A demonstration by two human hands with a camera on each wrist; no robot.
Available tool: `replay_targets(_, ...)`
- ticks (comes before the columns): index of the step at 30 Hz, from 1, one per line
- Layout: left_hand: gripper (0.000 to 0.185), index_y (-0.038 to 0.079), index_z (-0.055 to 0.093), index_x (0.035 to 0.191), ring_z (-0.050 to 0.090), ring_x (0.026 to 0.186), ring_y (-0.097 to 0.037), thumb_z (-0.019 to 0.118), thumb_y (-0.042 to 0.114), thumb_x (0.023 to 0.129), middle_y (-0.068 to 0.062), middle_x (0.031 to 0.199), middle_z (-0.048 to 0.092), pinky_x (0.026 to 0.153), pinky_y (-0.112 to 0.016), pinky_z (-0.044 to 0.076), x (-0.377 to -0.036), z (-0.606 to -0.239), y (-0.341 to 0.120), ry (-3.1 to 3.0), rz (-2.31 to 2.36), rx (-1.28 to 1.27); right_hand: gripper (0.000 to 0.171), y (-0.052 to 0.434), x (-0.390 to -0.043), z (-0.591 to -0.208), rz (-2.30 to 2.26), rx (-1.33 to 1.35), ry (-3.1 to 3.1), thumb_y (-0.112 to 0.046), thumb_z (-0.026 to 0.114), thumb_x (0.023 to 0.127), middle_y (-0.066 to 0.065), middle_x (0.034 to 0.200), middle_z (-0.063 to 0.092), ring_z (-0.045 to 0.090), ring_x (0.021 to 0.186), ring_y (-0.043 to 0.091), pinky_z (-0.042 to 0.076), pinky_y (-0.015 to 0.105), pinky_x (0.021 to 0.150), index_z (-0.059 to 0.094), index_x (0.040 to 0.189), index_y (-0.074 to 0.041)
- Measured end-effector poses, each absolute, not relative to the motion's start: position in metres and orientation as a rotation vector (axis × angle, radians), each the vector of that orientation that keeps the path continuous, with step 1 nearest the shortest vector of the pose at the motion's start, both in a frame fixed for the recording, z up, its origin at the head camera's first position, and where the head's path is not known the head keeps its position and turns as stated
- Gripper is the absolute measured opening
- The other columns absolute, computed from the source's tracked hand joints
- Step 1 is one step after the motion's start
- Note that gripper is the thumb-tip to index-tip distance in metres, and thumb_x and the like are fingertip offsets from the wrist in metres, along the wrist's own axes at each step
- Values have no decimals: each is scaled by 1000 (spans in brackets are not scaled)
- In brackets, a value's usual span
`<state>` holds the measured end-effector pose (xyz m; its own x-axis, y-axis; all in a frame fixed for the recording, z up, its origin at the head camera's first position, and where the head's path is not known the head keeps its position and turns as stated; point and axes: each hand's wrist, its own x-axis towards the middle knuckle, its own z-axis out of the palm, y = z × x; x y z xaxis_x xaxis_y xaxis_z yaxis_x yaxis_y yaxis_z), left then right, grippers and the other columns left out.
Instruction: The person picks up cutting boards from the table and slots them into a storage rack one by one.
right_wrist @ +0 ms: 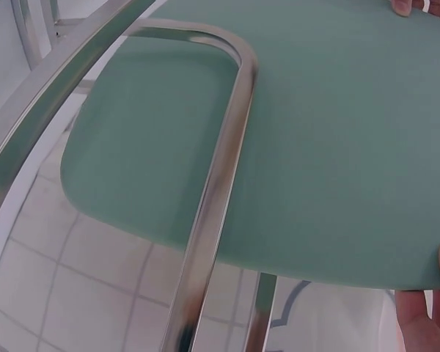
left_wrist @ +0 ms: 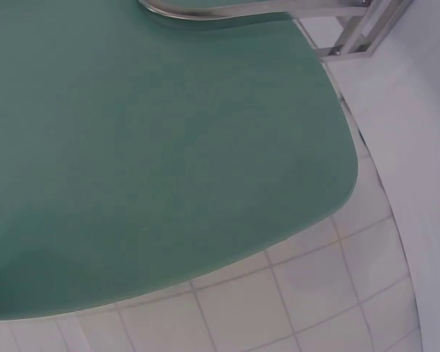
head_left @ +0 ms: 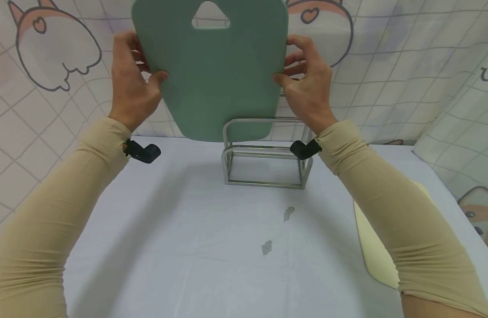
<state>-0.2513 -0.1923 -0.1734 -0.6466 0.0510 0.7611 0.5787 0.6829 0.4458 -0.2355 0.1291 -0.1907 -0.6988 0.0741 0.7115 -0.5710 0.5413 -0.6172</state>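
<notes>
Green board [head_left: 216, 75] held upright above the far middle of the table [head_left: 180, 247], left hand [head_left: 132, 84] and right hand [head_left: 307, 86] each clamped on a side edge, thumbs on the near face, fingers wrapped behind. Its lower rounded edge hangs at the top of the metal rack [head_left: 265, 152]; in the right wrist view a rack loop [right_wrist: 220, 169] crosses in front of the board face, so the edge appears to be just inside or at the first slot, contact cannot be told. Risks, as judged: the edge could catch on a loop and tip or shove the light rack on the cloth; a tilted board could jam between wires; grip is on the edges only, so a slip would drop it onto the rack. Surface: pale cloth-covered table with two small grey marks [head_left: 277, 232] near the middle and a cream board [head_left: 376, 247] at the right edge, partly under the sleeve. Behind and to both sides hangs checked fabric with cartoon animal prints [head_left: 54, 48].
</notes>
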Motion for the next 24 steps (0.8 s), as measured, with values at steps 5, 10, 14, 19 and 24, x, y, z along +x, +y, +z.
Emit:
replay_targets(5, 46, 8, 43, 137, 47, 102, 4, 63, -1, 96, 13, 121, 42, 89, -15, 46, -252, -174, -189, -2139, -911, -490, 53, 132, -235, -191, 1191, 388, -2066, -1, 72, 90, 0, 103, 65, 75, 93, 16, 63, 28, 90, 60, 138, -21)
replay_targets(10, 46, 8, 43, 137, 46, 102, 4, 62, -1, 97, 10, 122, 44, 89, -15, 46, -252, -174, -186, -2142, -908, -500, 53, 136, -235, -190, 1196, 386, -2060, 0, 72, 90, -2, 101, 65, 75, 93, 17, 63, 27, 89, 61, 137, -21)
replay_targets(14, 46, 8, 43, 137, 46, 101, 4, 63, -1, 97, 14, 120, 41, 89, -15, 46, -252, -174, -183, -2138, -912, -502, 53, 138, -236, -190, 1199, 377, -2065, 0, 72, 90, -3, 101, 65, 75, 93, 18, 63, 27, 89, 61, 137, -21)
replay_targets(19, 46, 7, 43, 137, 45, 101, 4, 62, -2, 96, 14, 120, 41, 89, -15, 45, -252, -175, -180, -2137, -925, -509, 53, 142, -236, -191, 1173, 376, -2068, -1, 72, 90, 0, 103, 66, 74, 93, 16, 63, 27, 90, 61, 137, -22)
replay_targets(24, 46, 7, 44, 136, 46, 100, 3, 63, -3, 96, 16, 119, 39, 88, -15, 45, -252, -176, -177, -2135, -945, -514, 52, 144, -236, -192, 1161, 384, -2065, 0, 72, 91, 2, 103, 66, 75, 93, 17, 63, 29, 90, 60, 138, -20)
